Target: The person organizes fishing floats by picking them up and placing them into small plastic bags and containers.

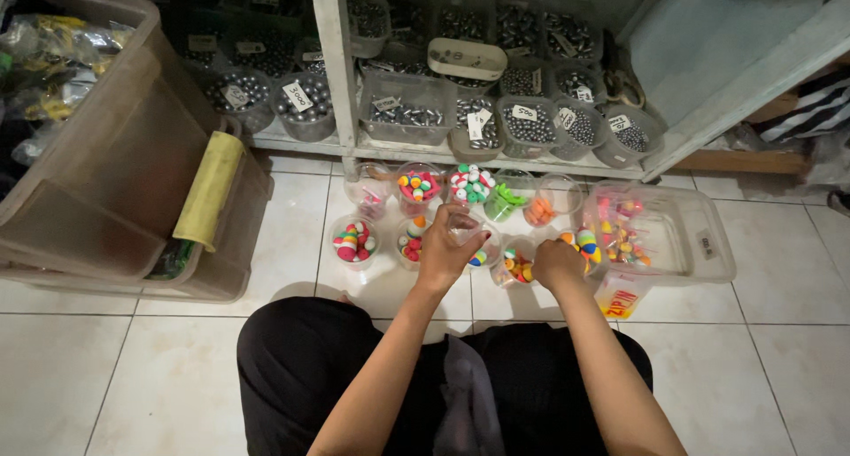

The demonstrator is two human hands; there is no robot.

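Note:
My left hand [449,248] is raised over the floor and grips a small clear plastic cup [467,232] at its rim. Under and around it stand several clear cups of colourful round floats, such as one at the left [354,242] and one at the back [418,187]. My right hand [556,263] is closed low over a cup of floats [514,267], next to a cup with larger striped floats [583,242]. What its fingers hold is hidden.
A clear rectangular tub [699,243] with small packets sits at the right, a small printed bag [620,298] beside it. A white shelf [354,142] holds tubs of dark metal weights. A large brown lidded bin [106,181] with a yellow roll [209,190] stands at the left.

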